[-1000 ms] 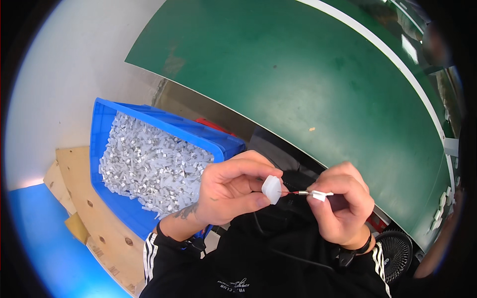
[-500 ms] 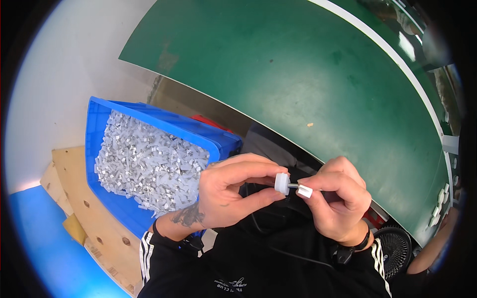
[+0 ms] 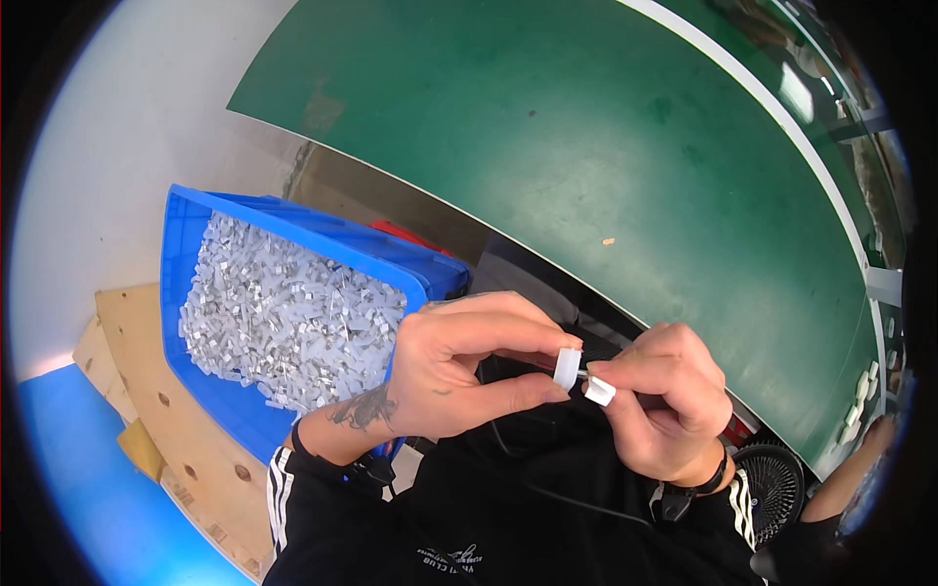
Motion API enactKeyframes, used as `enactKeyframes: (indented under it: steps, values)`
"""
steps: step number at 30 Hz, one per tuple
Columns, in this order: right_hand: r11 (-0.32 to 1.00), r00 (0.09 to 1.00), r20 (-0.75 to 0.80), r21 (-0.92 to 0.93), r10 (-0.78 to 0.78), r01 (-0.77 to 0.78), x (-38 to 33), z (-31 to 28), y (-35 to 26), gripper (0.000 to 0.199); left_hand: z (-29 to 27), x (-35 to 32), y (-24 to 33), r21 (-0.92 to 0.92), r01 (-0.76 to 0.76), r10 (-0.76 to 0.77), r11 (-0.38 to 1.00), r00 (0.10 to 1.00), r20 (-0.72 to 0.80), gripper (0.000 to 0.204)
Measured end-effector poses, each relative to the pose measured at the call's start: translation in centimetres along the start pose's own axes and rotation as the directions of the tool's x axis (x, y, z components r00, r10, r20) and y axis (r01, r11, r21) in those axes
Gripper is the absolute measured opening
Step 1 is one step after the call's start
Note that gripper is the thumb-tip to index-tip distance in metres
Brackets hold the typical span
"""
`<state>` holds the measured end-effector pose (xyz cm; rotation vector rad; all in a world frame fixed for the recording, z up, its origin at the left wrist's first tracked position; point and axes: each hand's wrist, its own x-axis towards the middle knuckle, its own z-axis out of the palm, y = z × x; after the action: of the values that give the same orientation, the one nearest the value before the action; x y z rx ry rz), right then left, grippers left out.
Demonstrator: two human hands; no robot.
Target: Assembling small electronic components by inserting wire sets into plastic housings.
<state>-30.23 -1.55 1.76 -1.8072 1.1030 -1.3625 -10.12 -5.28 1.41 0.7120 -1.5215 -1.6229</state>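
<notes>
Between the thumb and fingertips of my left hand [image 3: 454, 376] is a round white plastic cap [image 3: 567, 369], held on edge. Facing it, my right hand [image 3: 669, 396] pinches a small blocky white plastic piece [image 3: 600, 393]. A short bit of metal pin [image 3: 583, 373] shows between the cap and the white piece. Whether the pin's end sits inside the cap is hidden. Both hands are close together in front of my black shirt, near the table edge.
At left a blue bin [image 3: 327, 242] holds a heap of small white-and-metal parts [image 3: 293, 313]. Wooden boards [image 3: 147, 356] lie beside it. A green table [image 3: 528, 166] stretches ahead. On the right are a black fan [image 3: 769, 488], several white pieces [image 3: 862, 396] and another person's arm [image 3: 852, 471].
The cap and the white piece are closer together, and less of the metal pin shows. The cap has turned and moved slightly right. The whole view has shifted a little.
</notes>
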Motion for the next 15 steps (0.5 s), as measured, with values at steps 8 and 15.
enactKeyframes:
  steps: [8, 15]
  values:
    - [0.992, 0.992, -0.065, 0.072, 0.105, -0.101, -1.6, 0.6, 0.4, 0.019, 0.8, 0.6, 0.1, 0.182, -0.157, 0.157, 0.971, 0.987, 0.012, 0.034]
    - [0.933, 0.980, 0.003, 0.305, 0.199, -0.190, -2.8, 0.7, 1.0, 0.012, 1.9, 0.5, 0.2, 0.213, -0.162, 0.175, 0.963, 0.984, -0.041, 0.035]
